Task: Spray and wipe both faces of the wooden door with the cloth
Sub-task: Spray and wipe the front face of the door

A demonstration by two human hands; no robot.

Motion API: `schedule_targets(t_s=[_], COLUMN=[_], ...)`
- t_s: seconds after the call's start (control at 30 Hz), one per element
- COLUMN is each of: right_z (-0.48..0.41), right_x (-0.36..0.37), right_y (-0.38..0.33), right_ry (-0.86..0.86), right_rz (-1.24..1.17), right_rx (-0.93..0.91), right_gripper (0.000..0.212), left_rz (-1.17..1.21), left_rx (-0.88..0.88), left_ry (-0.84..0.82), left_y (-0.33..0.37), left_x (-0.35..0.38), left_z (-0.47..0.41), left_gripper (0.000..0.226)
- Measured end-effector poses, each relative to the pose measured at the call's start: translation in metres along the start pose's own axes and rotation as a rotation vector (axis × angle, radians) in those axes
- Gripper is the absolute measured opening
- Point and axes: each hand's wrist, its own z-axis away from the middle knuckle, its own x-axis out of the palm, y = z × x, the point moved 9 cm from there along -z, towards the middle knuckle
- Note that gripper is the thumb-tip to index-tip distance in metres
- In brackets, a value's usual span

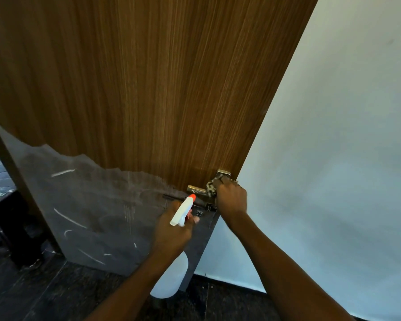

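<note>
Where the right hand (230, 200) grips the cloth (212, 187), the handle (196, 189) is part-hidden.

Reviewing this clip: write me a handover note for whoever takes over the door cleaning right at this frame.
Left hand grips the spray bottle, nozzle toward the door handle.
Right hand presses the cloth on that handle, near the edge of the wooden door by the white wall.
Done: cannot tell how much is wiped; the lower grey area shows white streaks.
Left: likely finish this face, then the other face, which is not in view.
</note>
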Motion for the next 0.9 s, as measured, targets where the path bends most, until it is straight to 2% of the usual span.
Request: schedule_targets(t_s=[0.13,0.23,0.37,0.5,0.63,0.73,0.8,0.9], right_z=[0.029,0.059,0.047,0.028,0.031,0.019,0.014,0.027], right_x=[0.011,0.013,0.001,0.007,0.009,0.017,0.021,0.033], right_y=[-0.004,0.01,0.016,0.01,-0.037,-0.088,-0.117,-0.125], right_ry=[0.035,0.114,0.145,0.026,0.019,0.024,0.042,0.034], right_rz=[-0.141,-0.227,-0.241,-0.127,0.079,-0.024,-0.086,-0.208], right_rx=[0.032,0.098,0.171,0.276,0.226,0.124,0.067,-0.014], right_gripper=[0.047,0.05,0.041,0.031,0.037,0.038,0.039,0.061], left_rz=[0.026,-0.045,-0.033,-0.039,-0.053,-0.061,-0.085,-0.119], left_rx=[-0.017,-0.056,-0.071,-0.079,0.009,0.079,0.058,0.007], left_ry=[-0.049,-0.028,-0.045,-0.018,0.067,0.092,0.135,0.163], left_y=[-0.002,-0.003,0.0,-0.007,0.0,0.004,0.001,-0.006], left_x=[0.006,0.01,0.016,0.011,-0.017,-0.04,-0.056,-0.071], left_z=[0.007,0.014,0.015,0.016,0.01,0.0,-0.005,-0.008], left_gripper=[0.035,0.048,0.043,0.048,0.04,0.037,0.047,0.054])
